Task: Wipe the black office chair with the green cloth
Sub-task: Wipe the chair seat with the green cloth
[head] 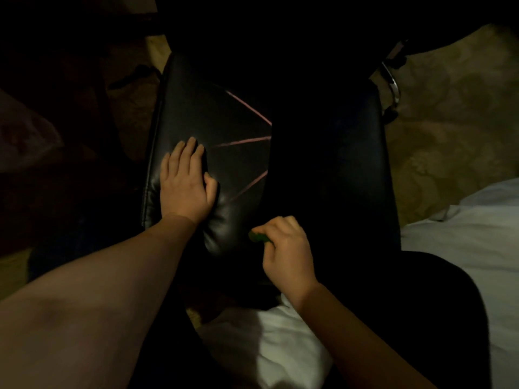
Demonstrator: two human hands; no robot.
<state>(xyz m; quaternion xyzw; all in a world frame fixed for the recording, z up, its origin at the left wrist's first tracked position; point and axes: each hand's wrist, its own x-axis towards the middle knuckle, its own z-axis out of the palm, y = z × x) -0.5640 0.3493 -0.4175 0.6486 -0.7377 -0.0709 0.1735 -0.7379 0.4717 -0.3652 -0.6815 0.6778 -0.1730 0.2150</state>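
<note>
Left hand [185,182] lay flat on black chair [230,169] cushion, fingers [187,148] spread. Right hand [286,248] pinched green cloth [259,237] in curled fingers, at cushion's near edge. Scene dim.

The room is dimly lit, and much of it is lost in shadow. A tan, mottled floor [449,130] is seen at the right. Creased white bedding [477,234] is spread at the lower right. Shapes at the left cannot be made out.
</note>
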